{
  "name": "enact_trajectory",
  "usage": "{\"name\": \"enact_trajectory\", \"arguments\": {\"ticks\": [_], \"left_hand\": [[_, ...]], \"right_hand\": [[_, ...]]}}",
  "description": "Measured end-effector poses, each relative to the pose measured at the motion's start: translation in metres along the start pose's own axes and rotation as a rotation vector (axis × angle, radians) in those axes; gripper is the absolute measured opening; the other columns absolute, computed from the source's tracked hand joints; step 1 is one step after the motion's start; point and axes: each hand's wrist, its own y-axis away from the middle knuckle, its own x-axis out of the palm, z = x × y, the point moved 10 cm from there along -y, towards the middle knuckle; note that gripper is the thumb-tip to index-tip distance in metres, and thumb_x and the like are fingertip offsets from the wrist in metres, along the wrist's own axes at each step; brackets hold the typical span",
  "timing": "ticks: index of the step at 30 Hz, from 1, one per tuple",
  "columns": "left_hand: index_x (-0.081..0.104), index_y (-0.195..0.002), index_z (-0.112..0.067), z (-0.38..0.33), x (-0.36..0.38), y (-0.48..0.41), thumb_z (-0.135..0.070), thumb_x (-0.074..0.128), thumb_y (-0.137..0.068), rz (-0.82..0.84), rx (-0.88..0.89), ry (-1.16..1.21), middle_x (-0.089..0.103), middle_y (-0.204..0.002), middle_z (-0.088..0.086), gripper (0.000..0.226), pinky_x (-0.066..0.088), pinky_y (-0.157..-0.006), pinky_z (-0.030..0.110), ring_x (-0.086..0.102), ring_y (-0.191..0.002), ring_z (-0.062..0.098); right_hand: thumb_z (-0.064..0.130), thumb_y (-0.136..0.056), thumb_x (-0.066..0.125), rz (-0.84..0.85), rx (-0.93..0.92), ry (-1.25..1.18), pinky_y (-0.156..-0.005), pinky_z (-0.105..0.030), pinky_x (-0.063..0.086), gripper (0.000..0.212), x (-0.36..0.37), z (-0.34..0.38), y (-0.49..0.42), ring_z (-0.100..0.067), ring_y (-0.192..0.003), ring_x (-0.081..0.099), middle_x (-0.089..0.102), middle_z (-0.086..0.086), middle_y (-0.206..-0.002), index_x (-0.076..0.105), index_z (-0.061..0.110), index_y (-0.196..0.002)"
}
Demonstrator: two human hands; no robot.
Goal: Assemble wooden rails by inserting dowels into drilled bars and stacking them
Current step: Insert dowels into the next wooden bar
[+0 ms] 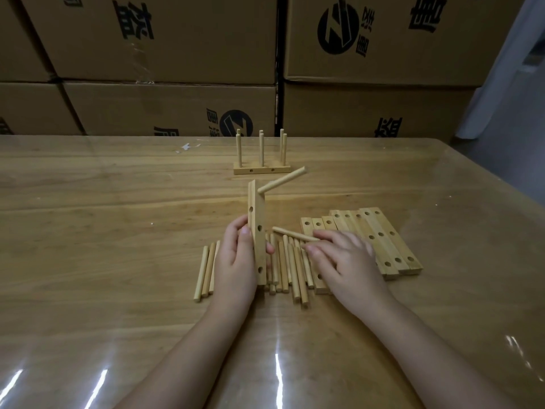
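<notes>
Left hand (pixel 236 255) is clamped on a drilled bar (pixel 257 231), stood on end over the loose dowels (pixel 290 267), long axis running near-to-far/up, holed face turned right. One inserted dowel (pixel 281 180) already sticks out of its far end, angled up and right. Right hand (pixel 339 255) pinches a picked dowel (pixel 295 234) between thumb and fingertips, closed on it, axis lying left-right with the free tip pointing left at the bar. That tip sits just right of the bar, near the second hole (pixel 260 228); I judge the next move is a short leftward push, dowel axis square to the holed face. Spare bars (pixel 383 243) lie flat under and right of the right hand. Finished rail (pixel 262 168) stands far, well apart.
</notes>
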Motion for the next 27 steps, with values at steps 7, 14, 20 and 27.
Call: {"name": "enact_trajectory", "arguments": {"ticks": [7,14,20,27], "left_hand": [[0.055,-0.110,-0.036,0.000,0.001,0.001,-0.026,0.036,-0.102,0.009,0.001,-0.029,0.069,-0.070,-0.001,0.023,0.050,-0.054,0.020,0.063,-0.062,0.008],[0.055,-0.108,-0.037,-0.001,0.003,0.002,-0.025,0.036,-0.103,0.014,-0.015,-0.036,0.068,-0.069,-0.002,0.023,0.048,-0.053,0.018,0.062,-0.062,0.007],[0.054,-0.110,-0.034,-0.002,0.003,0.002,-0.025,0.035,-0.103,0.017,-0.012,-0.044,0.068,-0.070,-0.002,0.022,0.050,-0.054,0.020,0.063,-0.063,0.007],[0.055,-0.104,-0.039,-0.002,0.003,0.002,-0.028,0.035,-0.103,0.018,-0.019,-0.065,0.069,-0.072,-0.001,0.023,0.049,-0.057,0.024,0.063,-0.065,0.009]], "right_hand": [[0.039,-0.094,0.044,-0.024,0.029,-0.013,-0.102,-0.032,0.022,0.032,-0.003,-0.001,-0.001,-0.009,-0.114,0.044,0.057,0.012,-0.117,0.065,0.024,-0.113],[0.012,-0.086,0.062,-0.226,0.088,-0.168,-0.070,-0.018,0.044,0.012,-0.026,-0.009,0.000,-0.004,-0.083,0.054,0.054,0.012,-0.091,0.060,0.019,-0.095],[0.017,-0.085,0.065,-0.287,0.171,-0.371,-0.062,-0.009,0.043,0.015,-0.029,-0.020,0.004,0.001,-0.075,0.055,0.056,0.015,-0.081,0.059,0.024,-0.097],[0.011,-0.084,0.065,-0.382,0.137,-0.577,-0.073,-0.008,0.045,0.013,-0.042,-0.018,0.005,0.003,-0.087,0.057,0.062,0.009,-0.094,0.064,0.018,-0.095]]}}
